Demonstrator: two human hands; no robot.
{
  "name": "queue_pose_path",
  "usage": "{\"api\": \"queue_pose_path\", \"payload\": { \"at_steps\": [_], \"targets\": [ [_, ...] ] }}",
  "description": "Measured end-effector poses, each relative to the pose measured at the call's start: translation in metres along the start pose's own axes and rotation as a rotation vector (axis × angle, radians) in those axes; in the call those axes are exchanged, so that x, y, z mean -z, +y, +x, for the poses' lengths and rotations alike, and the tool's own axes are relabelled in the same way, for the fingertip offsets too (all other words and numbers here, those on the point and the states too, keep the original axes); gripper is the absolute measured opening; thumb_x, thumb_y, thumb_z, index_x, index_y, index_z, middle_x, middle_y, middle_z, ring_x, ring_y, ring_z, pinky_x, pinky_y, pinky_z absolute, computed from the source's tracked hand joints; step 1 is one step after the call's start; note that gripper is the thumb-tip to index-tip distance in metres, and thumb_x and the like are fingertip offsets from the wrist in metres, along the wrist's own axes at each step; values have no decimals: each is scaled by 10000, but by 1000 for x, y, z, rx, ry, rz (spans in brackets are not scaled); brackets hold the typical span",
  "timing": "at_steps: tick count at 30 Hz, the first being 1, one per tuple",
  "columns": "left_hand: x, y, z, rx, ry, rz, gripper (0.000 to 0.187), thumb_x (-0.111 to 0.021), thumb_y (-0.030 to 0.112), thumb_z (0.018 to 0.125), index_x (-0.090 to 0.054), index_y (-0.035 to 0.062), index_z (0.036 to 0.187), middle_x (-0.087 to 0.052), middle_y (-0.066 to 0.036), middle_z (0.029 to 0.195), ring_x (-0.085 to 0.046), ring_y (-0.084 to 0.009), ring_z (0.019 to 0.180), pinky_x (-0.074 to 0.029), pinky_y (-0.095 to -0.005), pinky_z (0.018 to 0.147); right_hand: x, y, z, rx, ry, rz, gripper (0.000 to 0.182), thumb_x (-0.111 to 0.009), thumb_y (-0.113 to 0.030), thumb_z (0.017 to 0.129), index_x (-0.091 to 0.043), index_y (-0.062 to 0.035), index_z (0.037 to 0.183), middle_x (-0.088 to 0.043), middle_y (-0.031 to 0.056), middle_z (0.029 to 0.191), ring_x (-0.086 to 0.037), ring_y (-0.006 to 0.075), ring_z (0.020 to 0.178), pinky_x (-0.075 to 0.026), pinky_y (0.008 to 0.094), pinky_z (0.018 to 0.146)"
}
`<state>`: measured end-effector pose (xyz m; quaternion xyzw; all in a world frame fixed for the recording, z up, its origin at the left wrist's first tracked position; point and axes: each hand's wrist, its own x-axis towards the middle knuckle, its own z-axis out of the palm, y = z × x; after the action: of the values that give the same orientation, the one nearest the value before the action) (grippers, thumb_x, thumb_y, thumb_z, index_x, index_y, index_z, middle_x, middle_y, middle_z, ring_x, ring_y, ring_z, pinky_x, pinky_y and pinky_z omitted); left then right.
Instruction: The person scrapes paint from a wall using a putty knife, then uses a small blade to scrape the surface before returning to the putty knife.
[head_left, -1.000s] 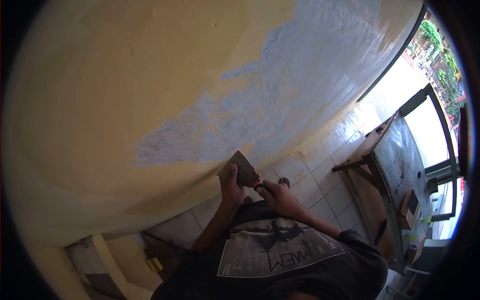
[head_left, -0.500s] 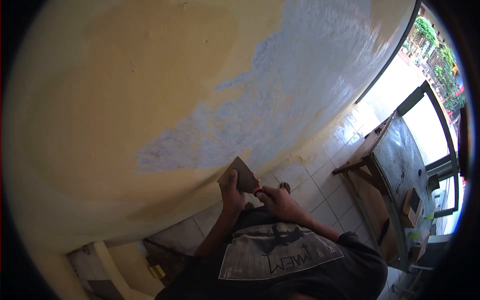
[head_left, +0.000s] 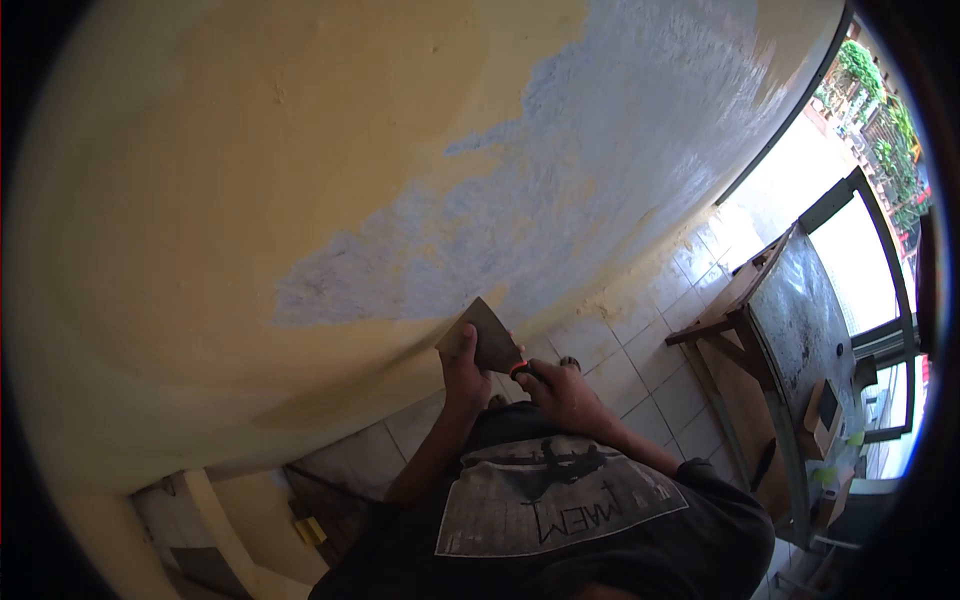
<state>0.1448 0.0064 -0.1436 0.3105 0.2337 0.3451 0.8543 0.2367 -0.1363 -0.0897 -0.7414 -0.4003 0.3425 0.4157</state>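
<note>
Only the viewpoint shifts slightly: the right hand [head_left: 570,395] grips a scraper [head_left: 496,348] by its handle [head_left: 521,370], the left hand [head_left: 464,375] pinches its blade [head_left: 484,330], a patchy wall [head_left: 300,190] ahead of both, so their hold seems unchanged.

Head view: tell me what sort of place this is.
Probably a room or porch under renovation, open to the outdoors: a yellow wall with a large bluish patch, a flat-bladed scraper, and greenery beyond a tiled floor.

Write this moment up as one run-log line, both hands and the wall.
left hand: holds scraper by blade | right hand: grips handle | wall: yellow, with pale blue-grey patch
</note>
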Motion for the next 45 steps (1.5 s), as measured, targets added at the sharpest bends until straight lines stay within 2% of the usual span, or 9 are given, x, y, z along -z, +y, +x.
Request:
{"api": "queue_pose_path", "payload": {
  "at_steps": [5, 8, 11, 14, 17, 20, 23, 26, 45],
  "targets": [
    [-1, 5, 1, 43, -44, 19, 376, -544, 316, 1002, -480, 8, 1209, -637, -156, 997, -691, -305, 896, -627, -490, 719, 1, 2, 4, 60, 33, -58, 256, -567, -252, 963, -615, -2, 942, -584, 179, 641, -572, 362, 597, -445, 445, 618],
    [2, 2, 4, 41, -54, -1, 377, -544, 314, 1002, -476, 10, 1215, -633, -155, 1013, -689, -306, 907, -628, -493, 716, 3, -5, 5, -15, -20, -21, 276, -560, -263, 972, -625, 6, 982, -631, 225, 706, -644, 432, 718, -479, 465, 660],
    [12, -2, 5, 83, -93, -6, 383, -540, 322, 1003, -472, 14, 1221, -627, -149, 1039, -685, -304, 926, -629, -498, 713, 3, 0, 5, 28, 10, -123, 267, -565, -259, 970, -619, 1, 994, -628, 232, 710, -638, 437, 721, -473, 476, 657],
    [3, 0, 5, 29, -69, 12, 384, -537, 328, 1004, -475, 16, 1221, -624, -142, 1042, -683, -299, 936, -628, -495, 712, 2, -5, 4, -44, 6, -20, 263, -561, -263, 965, -589, -7, 912, -567, 213, 671, -556, 414, 675, -436, 473, 655],
    [-5, 3, 4, 11, -45, 14, 381, -535, 331, 1005, -476, 18, 1216, -624, -137, 1028, -683, -290, 928, -626, -493, 708, 2, -6, 5, -40, 0, 25, 264, -570, -267, 962, -587, -8, 916, -571, 209, 676, -548, 419, 671, -432, 483, 678],
    [11, -7, 6, 50, -67, -18, 380, -534, 332, 1006, -477, 19, 1212, -624, -133, 1019, -683, -283, 926, -624, -494, 706, 4, -4, 4, 7, 19, -124, 261, -569, -266, 962, -591, -9, 922, -561, 200, 651, -543, 422, 674, -420, 487, 700],
    [0, -2, 5, -2, -49, -2, 379, -535, 337, 1005, -481, 20, 1206, -624, -132, 1017, -682, -279, 921, -624, -499, 710, 6, -11, 3, -49, 17, -14, 248, -574, -252, 955, -594, -7, 924, -548, 212, 642, -527, 430, 662, -403, 487, 714],
    [2, -5, 7, -2, -10, 7, 383, -538, 339, 1003, -482, 20, 1207, -626, -132, 1007, -682, -279, 911, -623, -498, 718, 5, -5, 6, 47, 9, -47, 272, -569, -258, 972, -604, 12, 965, -621, 245, 705, -634, 443, 729, -471, 475, 642],
    [-1, -4, 6, 23, -4, -29, 399, -535, 367, 1002, -478, 28, 1205, -619, -138, 1014, -671, -289, 916, -615, -508, 754, 12, -9, 7, 46, 15, -114, 304, -585, -267, 967, -610, 34, 938, -652, 208, 691, -667, 405, 690, -492, 449, 624]
  ]
}}
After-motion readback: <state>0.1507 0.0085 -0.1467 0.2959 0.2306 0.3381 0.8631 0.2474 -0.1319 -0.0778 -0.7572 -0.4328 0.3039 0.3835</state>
